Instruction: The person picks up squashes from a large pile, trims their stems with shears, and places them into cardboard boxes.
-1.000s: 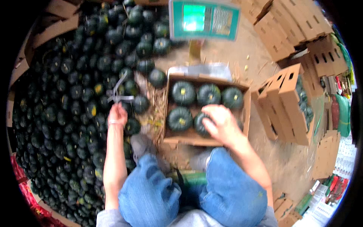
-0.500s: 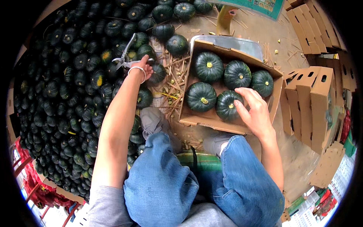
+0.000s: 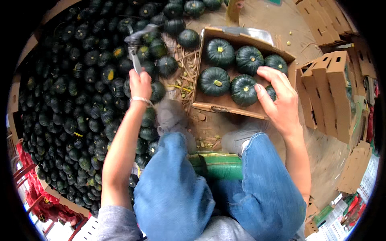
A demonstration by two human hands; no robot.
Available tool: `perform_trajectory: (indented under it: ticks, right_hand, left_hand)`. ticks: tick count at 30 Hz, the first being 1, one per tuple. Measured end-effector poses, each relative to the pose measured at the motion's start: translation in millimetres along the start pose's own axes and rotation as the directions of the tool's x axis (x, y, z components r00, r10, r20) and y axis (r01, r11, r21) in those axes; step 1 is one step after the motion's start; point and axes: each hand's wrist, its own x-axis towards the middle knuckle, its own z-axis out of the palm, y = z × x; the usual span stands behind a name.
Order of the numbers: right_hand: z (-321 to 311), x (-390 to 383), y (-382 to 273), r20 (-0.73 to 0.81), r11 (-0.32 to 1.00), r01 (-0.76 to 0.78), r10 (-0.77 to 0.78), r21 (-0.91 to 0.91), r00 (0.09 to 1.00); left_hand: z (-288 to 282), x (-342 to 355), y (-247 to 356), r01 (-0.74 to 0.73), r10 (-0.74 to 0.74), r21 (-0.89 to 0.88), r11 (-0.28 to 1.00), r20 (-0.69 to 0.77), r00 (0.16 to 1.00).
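Observation:
My left hand [image 3: 140, 83] is closed around the handles of pruning shears [image 3: 136, 48], held over the edge of a big heap of dark green pumpkins [image 3: 84, 116]. A shallow cardboard box [image 3: 225, 106] in front of me holds several of the same pumpkins, stems up. Over the box's right end, my right hand [image 3: 280, 96] curves its thumb and fingers around a pumpkin [image 3: 271, 92] that it mostly hides. Its thumb tip lies against the neighbouring pumpkin [image 3: 243, 94].
Flattened cardboard boxes [image 3: 321, 88] stand in a row to the right, with more [image 3: 325, 24] behind. Dry stem scraps [image 3: 187, 78] litter the floor between heap and box. A yellowish post [image 3: 234, 11] rises beyond the box. Red net bags [image 3: 44, 201] lie at lower left.
My left hand has turned the shears from pointing sideways to pointing away from me. My right hand has shifted slightly, uncovering part of a pumpkin beneath it. The whole view has moved a little.

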Motion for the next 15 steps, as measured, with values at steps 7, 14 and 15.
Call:
perform_trajectory:
  ticks: [7, 14, 15]
  right_hand:
    - [11, 24, -11, 0.018, 0.925, -0.314, 0.318, 0.213, 0.948]
    - [56, -16, 40, 0.363, 0.109, -0.540, 0.627, 0.835, 0.689]
    - [44, -17, 32, 0.418, -0.035, -0.533, 0.665, 0.845, 0.619]
  left_hand:
    - [24, -57, 143, -0.559, 0.487, 0.370, 0.742, 0.275, 0.829]
    - [87, -125, 166, -0.605, 0.423, -0.044, 0.795, 0.755, 0.501]
    - [84, -118, 165, -0.653, 0.479, -0.117, 0.748, 0.776, 0.411]
